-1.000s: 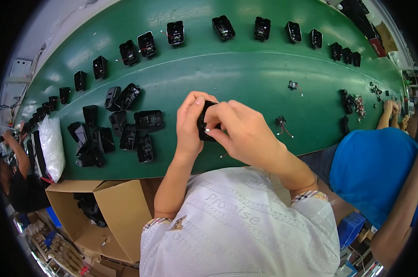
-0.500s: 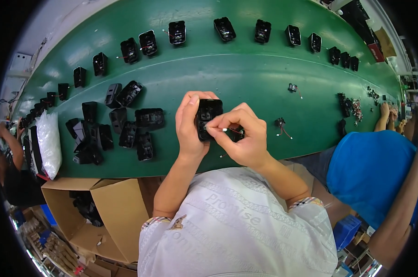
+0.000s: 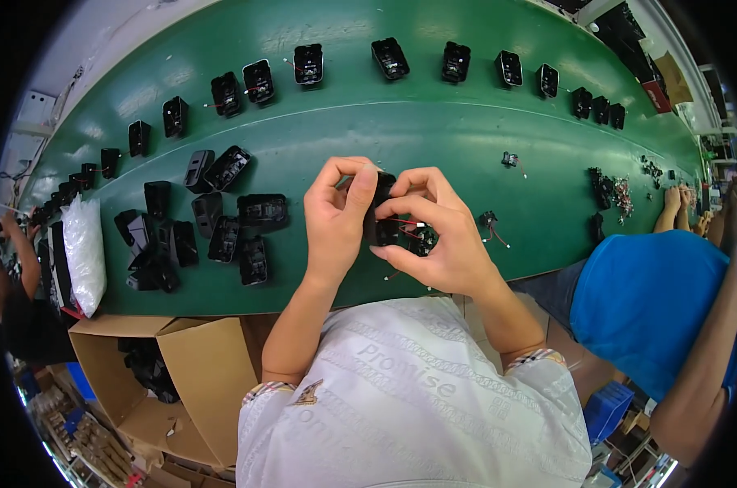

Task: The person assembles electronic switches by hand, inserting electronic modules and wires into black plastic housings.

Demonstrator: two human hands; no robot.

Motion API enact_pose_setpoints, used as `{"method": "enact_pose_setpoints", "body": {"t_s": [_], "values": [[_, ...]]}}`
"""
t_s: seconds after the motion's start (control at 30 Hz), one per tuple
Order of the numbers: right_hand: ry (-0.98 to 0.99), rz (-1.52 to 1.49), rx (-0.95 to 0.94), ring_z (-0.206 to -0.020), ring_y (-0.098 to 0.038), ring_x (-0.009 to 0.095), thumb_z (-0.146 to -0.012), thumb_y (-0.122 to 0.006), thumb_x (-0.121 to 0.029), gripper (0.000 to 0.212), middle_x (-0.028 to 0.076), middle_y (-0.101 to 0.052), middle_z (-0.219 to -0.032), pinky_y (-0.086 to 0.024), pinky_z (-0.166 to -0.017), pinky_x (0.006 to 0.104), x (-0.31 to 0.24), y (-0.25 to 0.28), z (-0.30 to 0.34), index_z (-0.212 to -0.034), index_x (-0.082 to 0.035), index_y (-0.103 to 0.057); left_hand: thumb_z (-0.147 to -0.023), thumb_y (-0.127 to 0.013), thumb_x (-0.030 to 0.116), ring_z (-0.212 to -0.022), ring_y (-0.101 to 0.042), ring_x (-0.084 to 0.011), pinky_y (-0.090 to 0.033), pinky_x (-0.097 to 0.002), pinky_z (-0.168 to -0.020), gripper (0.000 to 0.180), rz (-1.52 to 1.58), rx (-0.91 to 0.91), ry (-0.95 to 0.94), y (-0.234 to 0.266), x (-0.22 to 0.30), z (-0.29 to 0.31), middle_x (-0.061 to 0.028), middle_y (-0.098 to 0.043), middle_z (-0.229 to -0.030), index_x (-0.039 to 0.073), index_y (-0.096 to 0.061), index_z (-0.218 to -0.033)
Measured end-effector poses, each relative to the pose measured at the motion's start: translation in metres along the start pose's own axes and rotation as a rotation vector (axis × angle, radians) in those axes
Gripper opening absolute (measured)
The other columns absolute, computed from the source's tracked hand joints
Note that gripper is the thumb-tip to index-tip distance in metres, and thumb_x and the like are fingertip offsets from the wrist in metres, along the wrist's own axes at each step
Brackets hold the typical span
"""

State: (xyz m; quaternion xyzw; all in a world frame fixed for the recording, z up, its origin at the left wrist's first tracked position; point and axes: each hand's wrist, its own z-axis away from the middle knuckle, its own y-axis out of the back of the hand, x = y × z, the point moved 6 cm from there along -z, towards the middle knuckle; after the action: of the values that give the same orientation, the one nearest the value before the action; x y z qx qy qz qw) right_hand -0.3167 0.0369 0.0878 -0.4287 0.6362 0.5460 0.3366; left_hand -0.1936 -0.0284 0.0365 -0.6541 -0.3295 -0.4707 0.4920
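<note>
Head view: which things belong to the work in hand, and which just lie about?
In hand:
left hand
right hand
black housing with red wires, held by both

Lying about:
heap of black housings
far row of housings
white bag
cardboard box

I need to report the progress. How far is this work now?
Looks done: a row of black housings along the belt's far side. In hand: the left hand and right hand hold one black housing with red wires. Left: the heap of housings.
</note>
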Motion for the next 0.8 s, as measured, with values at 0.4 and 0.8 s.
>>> {"method": "enact_pose_setpoints", "body": {"t_s": [0.4,0.8], "values": [[-0.414,-1.083,-0.192,-0.095,-0.067,0.022,-0.07,-0.079,-0.012,0.049,0.014,-0.066,-0.11,-0.055,-0.091,0.037,0.05,-0.007,0.015,-0.114,0.005,-0.065,-0.092,-0.067,0.033,-0.091,-0.062,-0.0238,-0.051,-0.0321,-0.075,0.035,-0.532,-0.122,-0.42,-0.01,0.028,0.001,-0.013,-0.063,-0.105,0.002,-0.071,-0.107],[-0.473,-1.199,-0.179,-0.097,-0.067,0.021,-0.078,-0.073,-0.004,0.038,0.012,-0.064,-0.112,-0.056,-0.087,0.0362,0.051,0.013,0.01,-0.114,0.004,-0.064,-0.093,-0.059,0.048,-0.09,-0.063,-0.0282,-0.05,-0.0361,-0.077,0.051,-0.545,-0.219,-0.317,-0.028,0.021,-0.021,-0.0154,-0.064,-0.103,0.0,-0.065,-0.11]]}}
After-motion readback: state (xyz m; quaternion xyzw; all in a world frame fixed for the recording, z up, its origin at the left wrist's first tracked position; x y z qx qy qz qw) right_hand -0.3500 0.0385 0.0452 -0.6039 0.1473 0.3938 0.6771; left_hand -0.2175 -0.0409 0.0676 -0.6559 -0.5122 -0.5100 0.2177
